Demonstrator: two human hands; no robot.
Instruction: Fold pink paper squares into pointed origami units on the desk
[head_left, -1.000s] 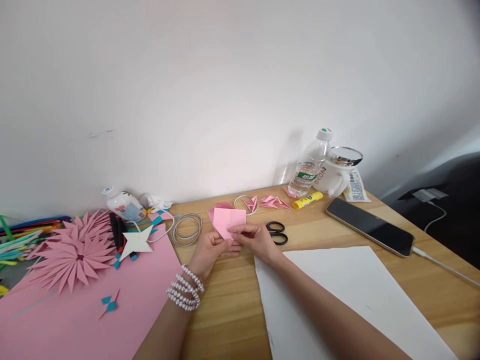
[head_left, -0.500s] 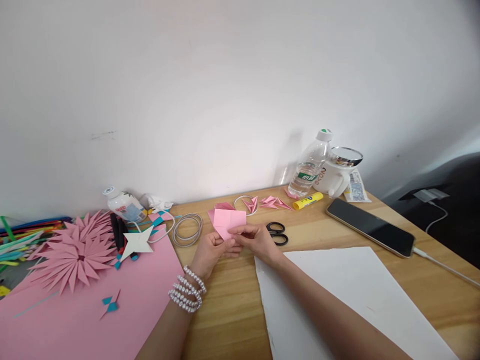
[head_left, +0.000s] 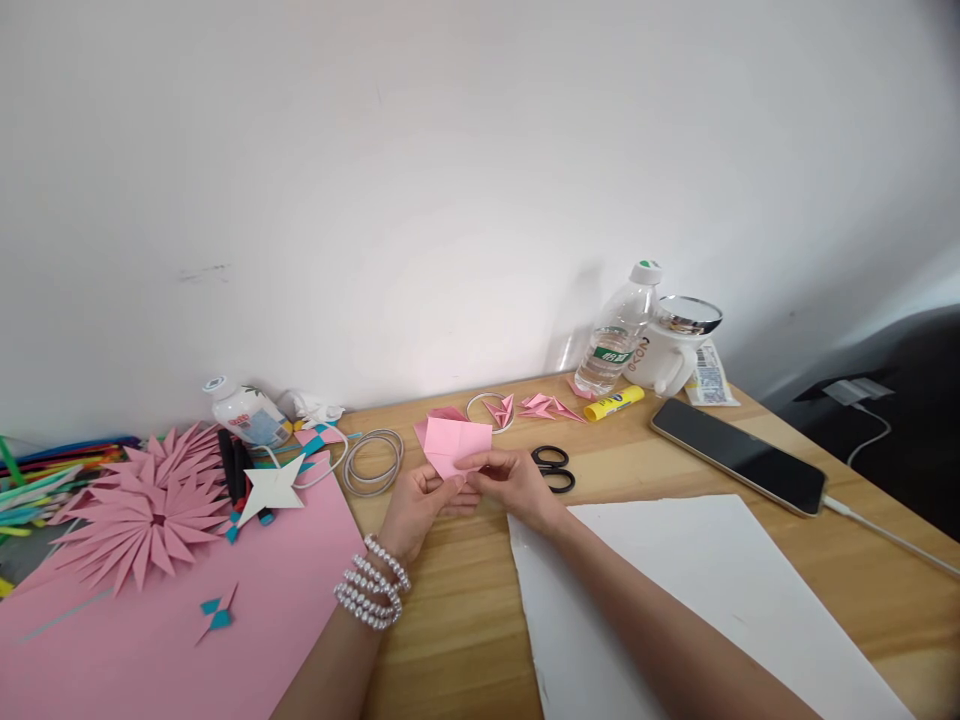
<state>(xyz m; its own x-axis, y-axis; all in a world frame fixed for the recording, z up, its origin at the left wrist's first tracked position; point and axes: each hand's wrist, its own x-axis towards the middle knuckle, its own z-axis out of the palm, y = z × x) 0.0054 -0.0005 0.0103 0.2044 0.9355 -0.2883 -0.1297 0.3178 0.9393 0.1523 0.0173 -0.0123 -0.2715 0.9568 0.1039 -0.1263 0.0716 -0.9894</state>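
Note:
A creased piece of pink paper [head_left: 454, 440] is pinched between both hands above the wooden table [head_left: 442, 620]. My left hand [head_left: 421, 505], with a beaded bracelet wound round its wrist, grips the paper's lower left edge, thumb in front and fingers behind. At the lower right edge, my right hand [head_left: 514, 488] presses the paper between thumb and index finger. The fingertips of both hands nearly meet, hiding the paper's bottom corner. Black-handled scissors [head_left: 553, 468] lie just right of my right hand. Behind the paper are folded pink pieces [head_left: 541, 406].
Pink folded-paper flowers [head_left: 157, 520] and a white paper star [head_left: 274, 488] lie on a pink sheet [head_left: 285, 600] at left. A white board [head_left: 675, 570] lies under my right forearm. A water bottle [head_left: 616, 345], mug [head_left: 660, 362], glue stick [head_left: 615, 402] and phone [head_left: 739, 455] stand or lie at right.
Both hands keep their hold on the pink paper with hardly any movement. The whole view has shifted very slightly.

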